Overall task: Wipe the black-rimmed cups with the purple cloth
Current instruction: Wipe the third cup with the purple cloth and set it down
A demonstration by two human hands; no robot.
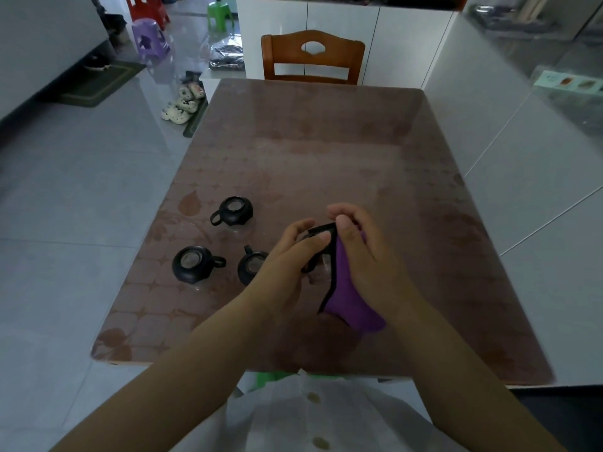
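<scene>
Above a brown, leaf-patterned, glass-topped desk [326,151], left hand [287,259] gripping a clear glass cup with black rim and handle [318,247], right hand [362,252] pressing a purple cloth with black edging [349,301] against it. On the desk to the left, three more black-rimmed cups upside down: far one [233,211], left one [193,263], third [253,267] partly hidden behind the left hand. Beyond the far edge, a wooden chair [312,57].
</scene>
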